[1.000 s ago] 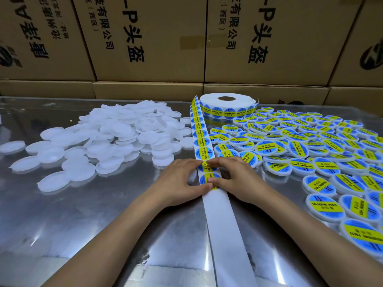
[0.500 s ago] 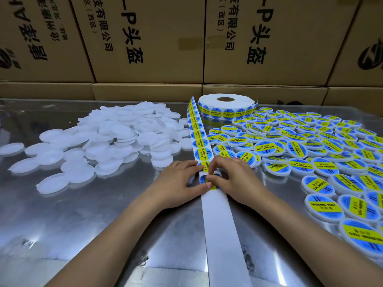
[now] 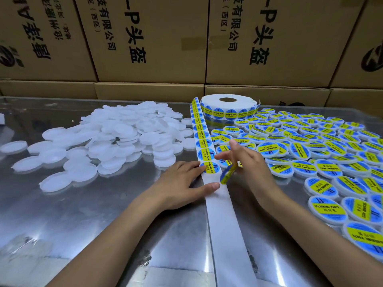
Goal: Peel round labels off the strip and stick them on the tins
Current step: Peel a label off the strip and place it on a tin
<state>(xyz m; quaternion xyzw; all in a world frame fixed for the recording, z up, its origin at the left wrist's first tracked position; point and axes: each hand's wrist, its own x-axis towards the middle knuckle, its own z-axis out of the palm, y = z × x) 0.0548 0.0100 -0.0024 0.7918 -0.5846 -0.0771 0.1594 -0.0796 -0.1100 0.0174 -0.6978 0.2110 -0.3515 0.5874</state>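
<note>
Your left hand (image 3: 182,183) is lying flat with straight fingers on the strip (image 3: 222,214), thumb and fingertips pressing the white backing onto the table (image 3: 83,214), likely so it is not lifting as a label comes away. Your right hand (image 3: 248,162) is hovering just beside it, pinching one peeled label (image 3: 228,172) by its edge; the label is hanging curled, sticky side kept off your skin, clear of the backing. Below your thumb the strip is running toward you as bare, smooth, matte paper; above it, glossy blue-and-yellow round labels are sitting in a single row back to the roll (image 3: 229,106). To your left, the plain white tins (image 3: 116,137) are lying heaped: shallow, round, slightly translucent plastic discs, still waiting for labels. To your right, the labelled tins (image 3: 310,154) are spreading in overlapping rows, kept apart from the blank pile, likely so the two are not mixing. Both are resting on reflective sheet metal, with brown cardboard boxes (image 3: 145,42) stacked behind.
</note>
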